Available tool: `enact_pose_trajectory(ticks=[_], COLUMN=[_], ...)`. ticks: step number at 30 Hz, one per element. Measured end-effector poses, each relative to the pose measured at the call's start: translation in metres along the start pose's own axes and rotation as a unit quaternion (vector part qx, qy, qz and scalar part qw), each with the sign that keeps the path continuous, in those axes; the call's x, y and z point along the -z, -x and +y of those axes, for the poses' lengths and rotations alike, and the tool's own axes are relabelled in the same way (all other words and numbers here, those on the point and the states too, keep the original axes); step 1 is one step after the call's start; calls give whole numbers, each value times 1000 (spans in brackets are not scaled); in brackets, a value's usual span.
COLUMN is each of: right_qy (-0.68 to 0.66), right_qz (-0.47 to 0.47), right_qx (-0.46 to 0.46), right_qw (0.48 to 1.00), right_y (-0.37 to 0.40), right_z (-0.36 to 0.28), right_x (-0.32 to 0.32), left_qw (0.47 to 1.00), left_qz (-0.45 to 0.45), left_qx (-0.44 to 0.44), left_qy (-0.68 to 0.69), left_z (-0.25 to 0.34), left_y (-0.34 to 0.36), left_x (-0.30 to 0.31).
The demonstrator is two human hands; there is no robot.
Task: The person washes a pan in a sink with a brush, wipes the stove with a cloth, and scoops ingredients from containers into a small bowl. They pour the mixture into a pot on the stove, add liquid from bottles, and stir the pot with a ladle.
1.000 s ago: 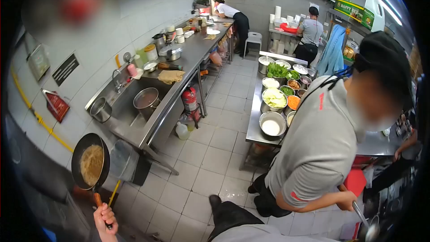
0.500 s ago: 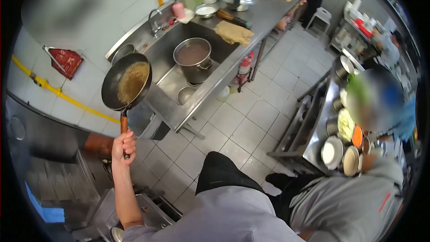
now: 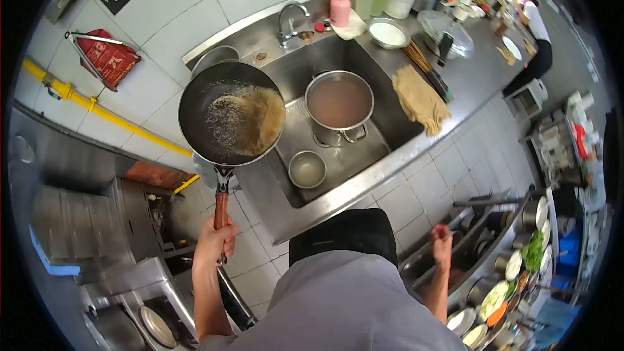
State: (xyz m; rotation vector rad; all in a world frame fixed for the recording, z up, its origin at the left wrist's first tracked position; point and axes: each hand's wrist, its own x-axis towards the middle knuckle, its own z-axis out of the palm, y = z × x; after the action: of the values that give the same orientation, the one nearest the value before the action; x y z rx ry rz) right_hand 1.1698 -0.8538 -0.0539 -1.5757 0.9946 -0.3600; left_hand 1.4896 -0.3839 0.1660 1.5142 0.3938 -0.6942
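Observation:
My left hand [image 3: 213, 245] is wrapped around the wooden handle [image 3: 221, 211] of a black wok [image 3: 198, 114]. Brownish, frothy liquid [image 3: 263, 120] gathers on the wok's right side, and the wok overlaps the left end of a steel sink [image 3: 296, 198]. In the sink stand a tall pot [image 3: 339, 101] of murky brownish liquid and a small metal bowl [image 3: 307, 169] with cloudy liquid. My right hand [image 3: 442, 242] hangs low at my right side, fingers loosely bent and slightly apart, with nothing visible in it.
A faucet [image 3: 289, 26] rises behind the sink. On the counter to the right lie a tan cloth [image 3: 418, 99], a metal bowl [image 3: 388, 32] and a pink pump bottle [image 3: 339, 8]. Stove equipment [image 3: 156, 322] is at lower left; food containers [image 3: 494, 302] line the right counter.
My view has turned toward the sink. The wok, still in my left hand, now overlaps the sink's left end, its liquid shifted right. My right hand has come into view; the nearby co-worker has left view.

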Motion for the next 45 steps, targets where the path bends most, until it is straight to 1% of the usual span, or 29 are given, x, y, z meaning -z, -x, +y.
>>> enact_pose_trajectory(ticks=[2, 3, 5, 9, 11, 13, 15, 17, 19, 20, 21, 23, 25, 27, 28, 30, 31, 33, 34, 35, 37, 38, 39, 40, 41, 42, 43, 44, 45], right_qy=[-3, 57, 93, 81, 50, 13, 28, 30, 45, 53, 61, 68, 96, 120, 116, 148, 145, 81, 10, 11, 126, 210, 235, 251, 267, 272, 209, 143, 140], right_qz=[-13, -6, -31, -111, -179, -247, -285, -339, -383, -395, -406, -418, -347, -343, -344, -355, -355, -454, -519, -519, -614, -658, -673, -635, -596, -594, -612, -624, -648], right_qx=[23, 55, 114, 176, 210, 211, 241, 249, 305, 345, 384, 429, 507, 492, 494, 361, 363, 260, 188, 189, 183, 244, 371, 406, 439, 434, 404, 374, 291], right_qw=[1000, 997, 989, 975, 960, 946, 927, 907, 871, 850, 827, 798, 783, 791, 790, 850, 849, 848, 834, 834, 757, 681, 595, 607, 617, 620, 647, 671, 690], right_y=[-63, -87, -137, -223, -263, -302, -329, -354, -375, -382, -390, -408, -421, -426, -434, -451, -457, -469, -439, -441, -452, -463, -464, -472, -476, -473, -461, -447, -422], right_z=[-79, -121, -181, -265, -286, -297, -308, -320, -333, -339, -345, -353, -364, -388, -396, -399, -398, -393, -417, -428, -433, -430, -434, -429, -424, -419, -417, -416, -425], right_x=[-6, -13, -23, -58, -77, -100, -133, -176, -230, -260, -291, -355, -413, -449, -469, -511, -526, -544, -508, -502, -500, -508, -501, -507, -507, -503, -502, -500, -478], left_qw=[999, 999, 998, 992, 981, 971, 960, 959, 942, 922, 870, 835, 798, 743, 741, 734, 733, 775, 803, 803, 876, 886, 888, 942, 973, 981, 981, 989, 993], left_qz=[18, 32, 52, 121, 166, 214, 244, 257, 283, 298, 328, 352, 372, 383, 388, 373, 376, 345, 341, 341, 283, 254, 247, 217, 182, 164, 156, 132, 104], left_qx=[-11, -6, 1, 7, 13, 30, 33, 38, 60, 26, -50, -3, 8, 5, 5, 32, 31, 27, 16, 17, 26, 0, 4, 48, 94, 82, 83, 67, 50], left_qy=[-33, -22, -31, -45, -95, -102, -131, -117, -172, -246, -364, -422, -474, -548, -547, -567, -566, -529, -489, -488, -390, -389, -388, -252, -110, -71, -73, -24, 22], left_z=[-1, -1, -1, 2, 1, 8, 13, 14, 18, 1, -3, 3, -4, -6, -5, 0, 3, 8, 10, 16, 22, 13, 12, 14, 14, 2, -12, -25, -36], left_y=[-1, 0, 4, 9, 8, 7, 3, -3, -9, -16, -18, -21, -24, -25, -25, -23, -22, -20, -19, -19, -19, -24, -28, -37, -44, -56, -70, -86, -100], left_x=[-13, -21, -39, -91, -117, -146, -169, -184, -201, -199, -206, -220, -228, -235, -237, -242, -245, -256, -263, -269, -280, -279, -283, -289, -297, -299, -302, -304, -307])
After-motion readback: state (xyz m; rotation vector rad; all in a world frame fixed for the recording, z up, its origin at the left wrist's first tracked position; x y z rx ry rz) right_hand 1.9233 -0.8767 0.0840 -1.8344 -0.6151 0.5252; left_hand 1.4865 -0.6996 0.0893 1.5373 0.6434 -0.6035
